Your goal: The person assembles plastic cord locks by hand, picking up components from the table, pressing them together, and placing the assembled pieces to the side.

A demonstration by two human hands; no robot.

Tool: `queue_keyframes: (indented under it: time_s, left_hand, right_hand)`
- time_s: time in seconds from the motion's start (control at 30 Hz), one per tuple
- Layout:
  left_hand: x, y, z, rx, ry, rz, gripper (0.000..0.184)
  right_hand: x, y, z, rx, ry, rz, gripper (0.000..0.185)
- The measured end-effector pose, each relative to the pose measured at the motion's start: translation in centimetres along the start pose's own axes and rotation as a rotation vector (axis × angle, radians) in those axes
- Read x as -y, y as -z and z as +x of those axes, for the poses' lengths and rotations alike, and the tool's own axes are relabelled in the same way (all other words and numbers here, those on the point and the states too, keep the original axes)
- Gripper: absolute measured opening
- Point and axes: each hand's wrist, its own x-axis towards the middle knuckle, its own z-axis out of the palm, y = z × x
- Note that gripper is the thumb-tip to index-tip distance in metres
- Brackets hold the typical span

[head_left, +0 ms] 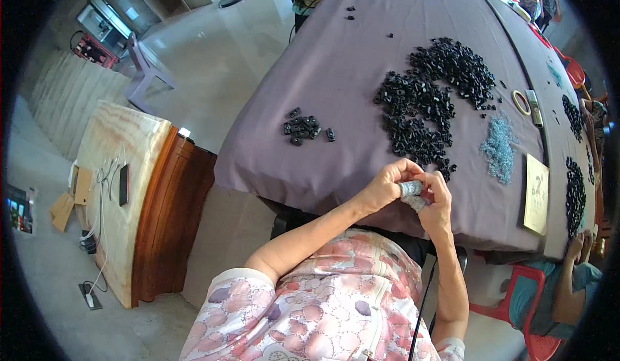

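Note:
My left hand (391, 185) and my right hand (436, 201) meet above the table's near edge, fingers pinched together. Between them show greyish-white wrappings (412, 189), which seem to be around fingers; anything small held there is hidden. Just beyond my hands lies a large heap of small black parts (420, 112), its near end close to my fingertips. To the left sits a small cluster of larger dark pieces (301, 128). A pile of tiny pale-blue clear pieces (498, 148) lies to the right.
A purplish-grey cloth (290, 167) covers the table. At right lie a tape roll (521, 102), a small tube (535, 109) and a yellowish booklet (536, 193). Another person's hands (579, 248) are at the right edge, near a red chair (523, 306). A marble-topped cabinet (123, 135) stands left.

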Motion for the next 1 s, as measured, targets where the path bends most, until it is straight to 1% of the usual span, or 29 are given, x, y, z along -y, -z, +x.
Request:
queue_keyframes:
  time_s: [0.1, 0.2, 0.27, 0.33, 0.4, 0.43, 0.47, 0.53, 0.6, 0.67, 0.7, 0.8, 0.83, 0.93, 0.97, 1.0]
  left_hand:
    - [-0.7, -0.3, -0.1, -0.061, 0.025, 0.060, 0.024]
    - [-3.3, -0.2, -0.5, -0.141, 0.094, 0.202, 0.025]
    - [-3.4, 0.7, -0.3, -0.305, -0.119, 0.535, 0.020]
    - [-5.2, 1.6, -0.6, -0.348, -0.073, 0.773, 0.013]
    - [-5.4, 3.7, -0.8, -0.420, -0.146, 0.985, 0.009]
    - [-5.8, 4.4, -1.0, -0.453, -0.124, 1.087, 0.009]
    - [-6.2, 5.1, -1.3, -0.484, -0.103, 1.189, 0.008]
    - [-6.1, 6.6, -1.6, -0.538, -0.132, 1.297, 0.008]
    - [-6.8, 7.2, -1.9, -0.532, -0.124, 1.374, 0.005]
    - [-7.1, 7.4, -2.0, -0.594, -0.136, 1.553, 0.005]
    - [-7.2, 7.4, -2.1, -0.612, -0.089, 1.576, 0.006]
    - [-6.9, 7.6, -2.1, -0.660, -0.141, 1.678, 0.009]
    - [-7.0, 7.1, -2.1, -0.682, -0.101, 1.670, 0.011]
    - [-6.8, 6.5, -1.6, -0.682, -0.201, 1.628, 0.012]
    - [-6.6, 6.5, -1.3, -0.646, -0.276, 1.664, 0.017]
    - [-6.4, 6.5, -0.9, -0.597, -0.296, 1.620, 0.018]
  right_hand:
    - [0.3, 0.0, 0.0, 0.032, 0.001, 0.048, 0.042]
    - [0.4, -0.2, -0.2, 0.044, -0.139, 0.230, 0.041]
    - [-0.4, 0.0, -0.2, 0.060, -0.181, 0.273, 0.036]
    - [-1.1, 0.3, -0.1, 0.062, -0.239, 0.307, 0.031]
    - [-1.6, 0.5, -0.1, 0.057, -0.314, 0.337, 0.025]
    - [-2.1, 0.5, -0.1, 0.065, -0.262, 0.323, 0.019]
    - [-2.1, 0.7, -0.1, 0.075, -0.267, 0.343, 0.018]
    - [-1.7, 1.0, 0.0, 0.102, -0.277, 0.387, 0.016]
    - [-1.4, 1.2, 0.1, 0.078, -0.301, 0.407, 0.012]
    - [-1.4, 1.4, 0.2, 0.068, -0.315, 0.405, 0.011]
    - [-1.3, 1.5, 0.2, 0.061, -0.316, 0.404, 0.010]
    - [-1.3, 1.7, 0.2, 0.023, -0.322, 0.394, 0.009]
    - [-1.3, 1.8, 0.3, 0.002, -0.325, 0.381, 0.008]
    - [-1.8, 2.3, 0.5, -0.073, -0.338, 0.414, 0.006]
    - [-2.1, 2.3, 0.5, -0.097, -0.344, 0.436, 0.006]
    - [-2.3, 2.3, 0.5, -0.101, -0.348, 0.441, 0.006]
